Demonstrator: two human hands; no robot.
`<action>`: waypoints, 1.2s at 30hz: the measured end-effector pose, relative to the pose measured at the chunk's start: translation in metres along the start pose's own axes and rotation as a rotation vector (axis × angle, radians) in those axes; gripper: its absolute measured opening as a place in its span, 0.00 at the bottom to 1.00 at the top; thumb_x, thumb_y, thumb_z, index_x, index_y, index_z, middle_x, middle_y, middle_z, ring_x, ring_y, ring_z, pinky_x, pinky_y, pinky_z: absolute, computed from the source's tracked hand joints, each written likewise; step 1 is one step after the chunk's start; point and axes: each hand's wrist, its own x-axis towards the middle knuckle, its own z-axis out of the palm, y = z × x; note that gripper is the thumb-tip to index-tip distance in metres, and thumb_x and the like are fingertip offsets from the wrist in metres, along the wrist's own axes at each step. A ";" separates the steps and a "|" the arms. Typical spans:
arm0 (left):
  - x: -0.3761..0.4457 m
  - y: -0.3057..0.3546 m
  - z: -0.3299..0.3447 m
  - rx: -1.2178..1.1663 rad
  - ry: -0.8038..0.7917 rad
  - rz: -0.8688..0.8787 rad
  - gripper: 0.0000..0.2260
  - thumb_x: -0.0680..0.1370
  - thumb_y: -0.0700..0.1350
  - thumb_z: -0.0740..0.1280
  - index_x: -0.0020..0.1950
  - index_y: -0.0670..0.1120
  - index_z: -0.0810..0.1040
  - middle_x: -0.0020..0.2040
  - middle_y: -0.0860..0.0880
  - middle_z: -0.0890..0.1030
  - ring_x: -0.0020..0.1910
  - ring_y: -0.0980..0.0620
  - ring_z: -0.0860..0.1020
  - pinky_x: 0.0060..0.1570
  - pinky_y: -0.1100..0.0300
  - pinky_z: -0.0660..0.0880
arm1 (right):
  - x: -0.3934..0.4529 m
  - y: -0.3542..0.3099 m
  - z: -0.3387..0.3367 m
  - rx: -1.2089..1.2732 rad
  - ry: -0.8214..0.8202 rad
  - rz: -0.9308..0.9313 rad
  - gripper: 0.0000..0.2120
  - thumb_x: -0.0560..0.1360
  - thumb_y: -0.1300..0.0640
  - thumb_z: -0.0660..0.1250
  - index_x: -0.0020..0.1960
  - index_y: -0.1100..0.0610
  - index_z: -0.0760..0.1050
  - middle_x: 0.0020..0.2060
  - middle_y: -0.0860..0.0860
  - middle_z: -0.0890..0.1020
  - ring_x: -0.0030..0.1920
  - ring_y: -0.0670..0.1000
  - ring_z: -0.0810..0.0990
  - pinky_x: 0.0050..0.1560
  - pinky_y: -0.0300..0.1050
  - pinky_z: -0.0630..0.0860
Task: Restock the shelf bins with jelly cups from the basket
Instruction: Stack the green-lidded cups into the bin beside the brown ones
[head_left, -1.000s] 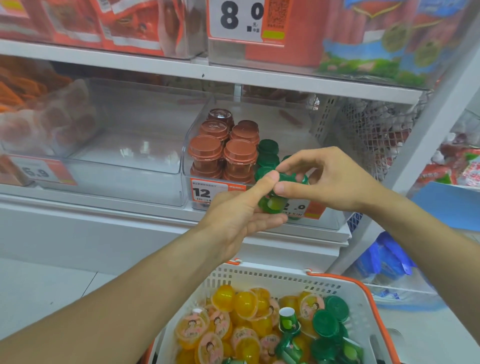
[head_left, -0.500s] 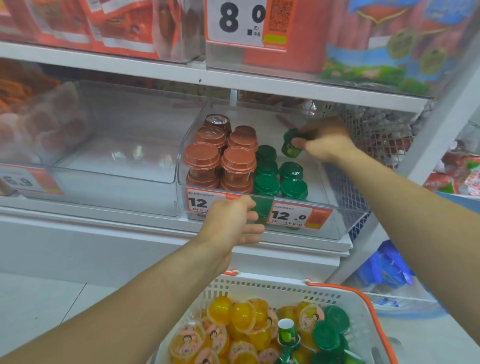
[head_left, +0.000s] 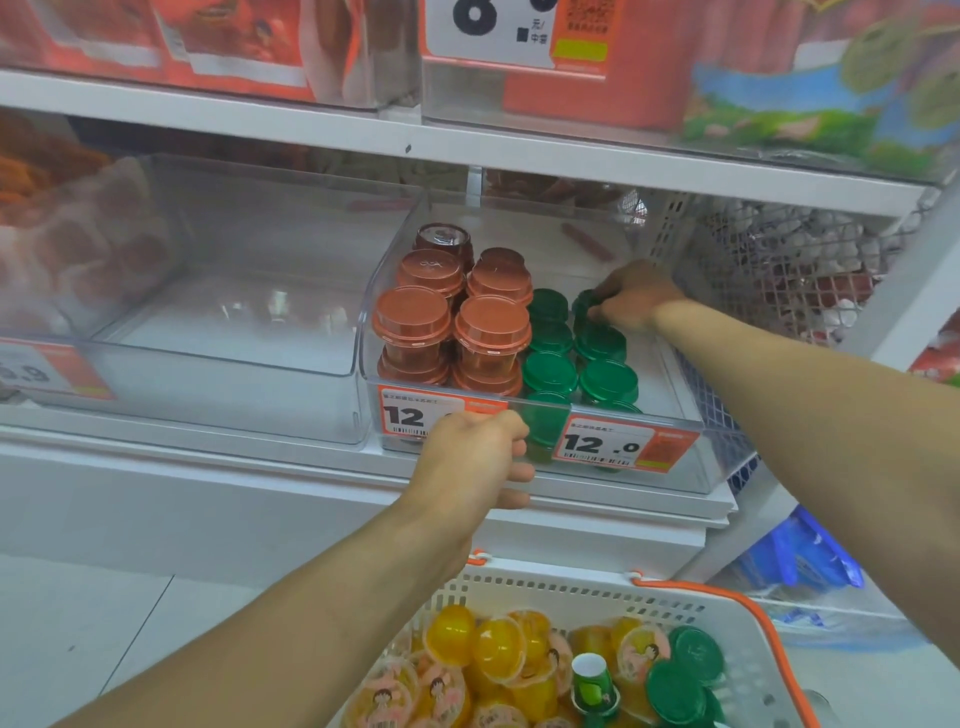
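White shop shelf (head_left: 519, 150); in its clear bin (head_left: 675, 364), the right hand (head_left: 631, 304) grips a green jelly cup (head_left: 584, 306); left hand (head_left: 475, 457) clenched in front.

Price tags on the shelf bins

A tag (head_left: 626, 445) on the front of the clear bin (head_left: 675, 467), just to the right of the left hand (head_left: 472, 457), reads "12.0" in big black numbers. A second tag (head_left: 415, 413) on the same bin front, touching the left hand on its left side, shows "12"; the hand covers the rest. High above both hands, a white tag (head_left: 498, 26) on the top shelf shows a big "8" with small signs beside it, too small to read. Far to the left of the left hand, a blurry tag (head_left: 47, 369) ends in ".9".
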 end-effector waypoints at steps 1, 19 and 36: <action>0.000 0.000 0.000 0.005 0.003 0.006 0.02 0.81 0.42 0.64 0.50 0.44 0.76 0.53 0.43 0.81 0.50 0.46 0.83 0.38 0.56 0.81 | 0.000 0.000 0.001 0.003 -0.006 0.002 0.17 0.76 0.53 0.71 0.63 0.57 0.81 0.61 0.54 0.82 0.59 0.55 0.80 0.58 0.42 0.74; -0.010 -0.034 0.010 0.333 -0.001 0.061 0.07 0.79 0.41 0.62 0.42 0.41 0.75 0.41 0.41 0.80 0.37 0.45 0.79 0.37 0.53 0.76 | -0.112 -0.037 -0.024 0.256 0.325 -0.253 0.09 0.79 0.58 0.62 0.52 0.56 0.81 0.45 0.48 0.81 0.42 0.46 0.77 0.49 0.37 0.71; -0.041 -0.264 0.022 1.720 -0.500 -0.222 0.33 0.76 0.49 0.70 0.77 0.47 0.60 0.74 0.44 0.67 0.71 0.39 0.68 0.68 0.42 0.68 | -0.312 0.093 0.202 -0.153 -0.469 -0.483 0.12 0.78 0.43 0.59 0.50 0.51 0.71 0.46 0.49 0.78 0.43 0.51 0.76 0.45 0.49 0.76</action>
